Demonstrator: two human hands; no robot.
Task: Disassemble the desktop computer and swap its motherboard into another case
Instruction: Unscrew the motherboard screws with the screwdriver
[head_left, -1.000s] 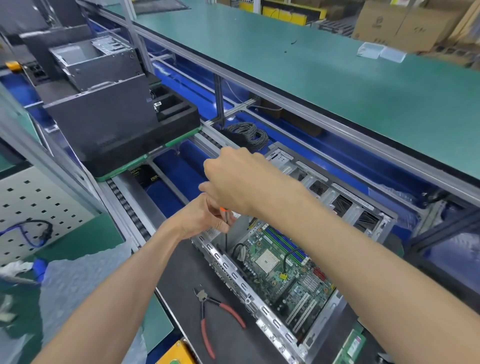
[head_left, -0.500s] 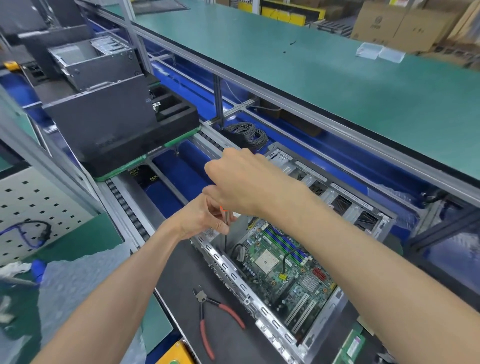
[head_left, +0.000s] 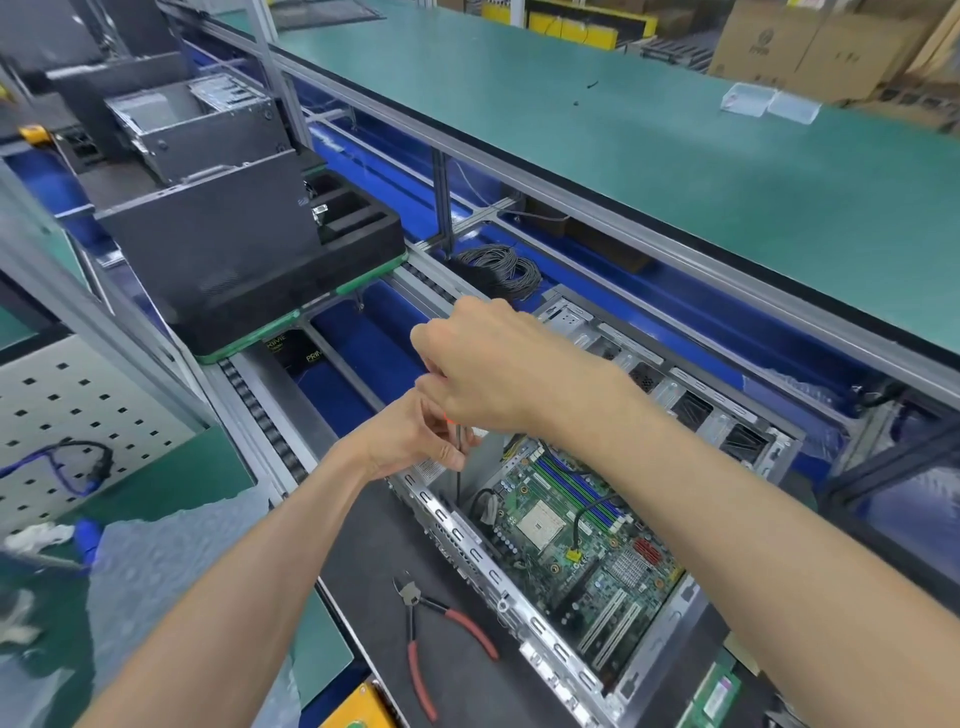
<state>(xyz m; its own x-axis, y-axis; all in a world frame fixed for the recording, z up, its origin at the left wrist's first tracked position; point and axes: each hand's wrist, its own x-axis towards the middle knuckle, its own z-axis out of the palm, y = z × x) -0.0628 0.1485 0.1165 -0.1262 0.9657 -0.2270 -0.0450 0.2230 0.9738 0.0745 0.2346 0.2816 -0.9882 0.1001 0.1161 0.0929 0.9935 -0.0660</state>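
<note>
Starting at the far left of the frame, a perforated white panel (head_left: 78, 410) carried a blue-and-black cable (head_left: 72, 462), and crumpled clear plastic wrap (head_left: 150, 571) lay below it. Above, in the upper left, a black computer case (head_left: 218, 244) sat on a green-edged pallet (head_left: 311, 306), with a second case (head_left: 208, 124) behind it. Toward the lower middle, red-handled cutters (head_left: 431, 639) lay on the dark mat (head_left: 363, 561), just beside the near wall of the open computer chassis (head_left: 467, 540). At centre frame the left hand (head_left: 410, 436) pinched the thin shaft of a screwdriver (head_left: 458, 478) between thumb and fingertips, steadying it. The right hand (head_left: 498, 364) sat directly above, fingers curled round the handle, which it hid almost entirely apart from a sliver of orange. The shaft ran straight down into the chassis's upper-left corner, its tip hidden behind the metal wall. The green motherboard (head_left: 587, 540) lay flat inside the chassis at lower centre-right, and the right forearm crossed over the chassis's right side, blocking part of it. A coil of grey cable (head_left: 498, 270) rested just beyond the hands. The long green workbench top (head_left: 675, 156) filled the upper right, with cardboard boxes (head_left: 810, 47) past its far edge
</note>
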